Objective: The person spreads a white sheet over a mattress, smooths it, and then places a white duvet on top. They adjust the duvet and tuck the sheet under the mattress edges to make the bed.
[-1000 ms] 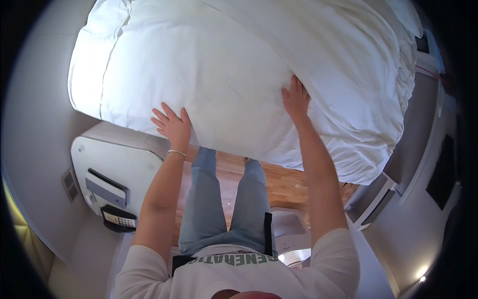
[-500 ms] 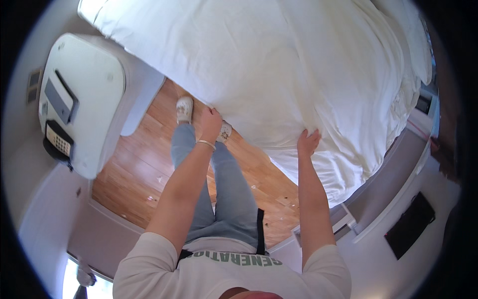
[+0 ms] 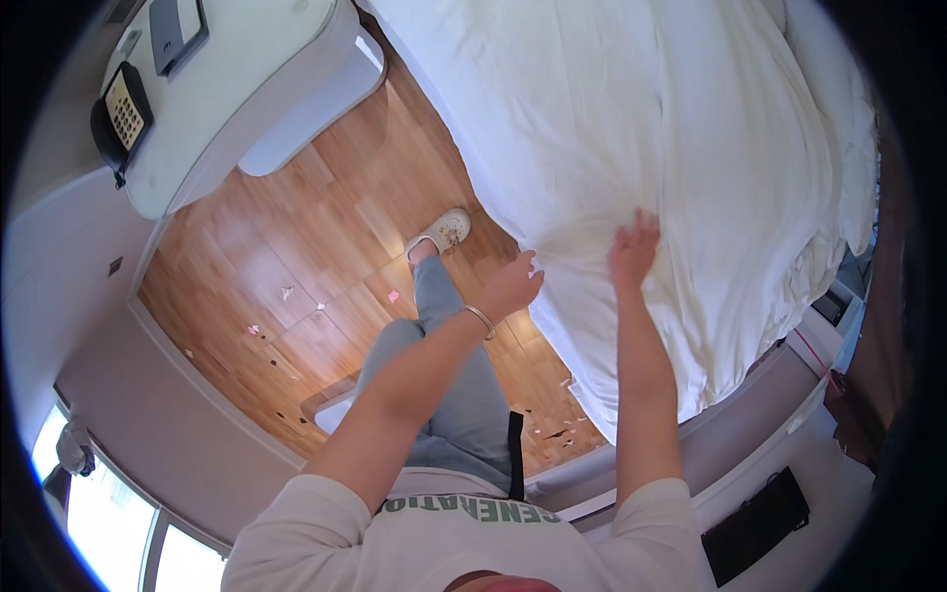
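A wide white duvet (image 3: 582, 118) spreads over the bed, with soft creases across it and its near edge hanging down over the side. At that edge my left hand (image 3: 511, 286), a bracelet on its wrist, has its fingers closed in a pinch on the cloth. Farther right, my right hand (image 3: 634, 252) is above the duvet with fingers apart, slightly smeared by motion; whether it touches the cloth I cannot tell.
A white-topped desk (image 3: 237, 59) at the far left bears a telephone (image 3: 125, 116) and a grey folder (image 3: 178, 32). Small scraps litter the wooden floor (image 3: 326, 237). A black flat item (image 3: 758, 528) lies at the lower right. A window (image 3: 109, 508) is at the lower left.
My body has moved and turned, so the desk shifts up and more floor shows. My left hand has travelled right along the duvet edge; my right hand has moved farther up the duvet.
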Action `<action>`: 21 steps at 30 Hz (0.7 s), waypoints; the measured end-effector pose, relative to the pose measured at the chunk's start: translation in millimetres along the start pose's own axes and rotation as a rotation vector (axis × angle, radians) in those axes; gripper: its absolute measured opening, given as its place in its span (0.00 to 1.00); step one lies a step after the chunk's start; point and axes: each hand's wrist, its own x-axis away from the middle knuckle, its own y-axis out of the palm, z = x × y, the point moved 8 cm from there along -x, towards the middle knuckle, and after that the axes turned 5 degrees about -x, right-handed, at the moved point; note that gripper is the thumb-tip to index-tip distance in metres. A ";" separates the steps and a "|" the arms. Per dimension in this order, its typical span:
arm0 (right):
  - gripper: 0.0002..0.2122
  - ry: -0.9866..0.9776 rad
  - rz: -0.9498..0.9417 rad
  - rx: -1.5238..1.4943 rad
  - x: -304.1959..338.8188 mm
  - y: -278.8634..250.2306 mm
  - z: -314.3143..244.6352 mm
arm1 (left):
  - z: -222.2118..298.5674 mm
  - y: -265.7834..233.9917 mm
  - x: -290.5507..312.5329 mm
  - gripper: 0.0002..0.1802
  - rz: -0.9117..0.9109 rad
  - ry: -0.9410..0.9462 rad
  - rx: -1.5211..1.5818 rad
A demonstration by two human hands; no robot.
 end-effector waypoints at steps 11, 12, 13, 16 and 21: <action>0.14 -0.159 -0.257 -0.058 135.2 -33.5 -32.2 | -18.7 101.9 60.3 0.21 0.043 0.172 -0.229; 0.12 -0.169 -0.309 -0.031 147.7 -26.5 -24.8 | -15.9 111.5 63.1 0.20 0.027 0.184 -0.257; 0.10 -0.180 -0.361 -0.004 157.1 -19.8 -16.1 | -13.6 119.2 62.6 0.18 0.042 0.188 -0.280; 0.04 -0.307 -0.399 -0.076 162.1 -13.0 -2.6 | -3.0 136.2 51.4 0.15 0.095 0.150 -0.323; 0.03 -0.420 -0.489 -0.136 178.9 -11.3 -5.3 | -9.2 151.4 27.3 0.13 0.227 -0.025 -0.268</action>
